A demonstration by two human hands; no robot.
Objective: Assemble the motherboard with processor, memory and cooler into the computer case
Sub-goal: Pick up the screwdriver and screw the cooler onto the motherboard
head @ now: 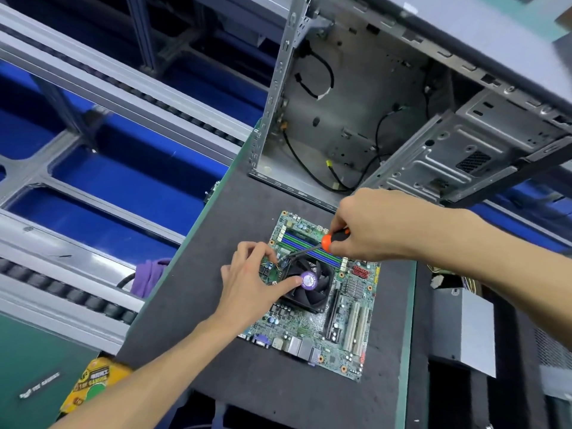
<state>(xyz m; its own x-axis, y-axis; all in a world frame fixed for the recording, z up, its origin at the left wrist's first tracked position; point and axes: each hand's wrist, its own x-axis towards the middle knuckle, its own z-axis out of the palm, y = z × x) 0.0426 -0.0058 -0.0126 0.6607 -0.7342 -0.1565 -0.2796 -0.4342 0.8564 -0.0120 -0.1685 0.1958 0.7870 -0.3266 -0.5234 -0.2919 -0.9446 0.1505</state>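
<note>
Motherboard (322, 305) lies flat mid-bench, just before the open computer case (356, 119). My right hand (368, 224) is clamped on the screwdriver (328, 241), tip at the cooler (309, 281) corner; my left hand (257, 283) steadies the fan, fingers loose (holding nothing). The board looks stiff but fragile; I'd lift it by its edges.
</note>
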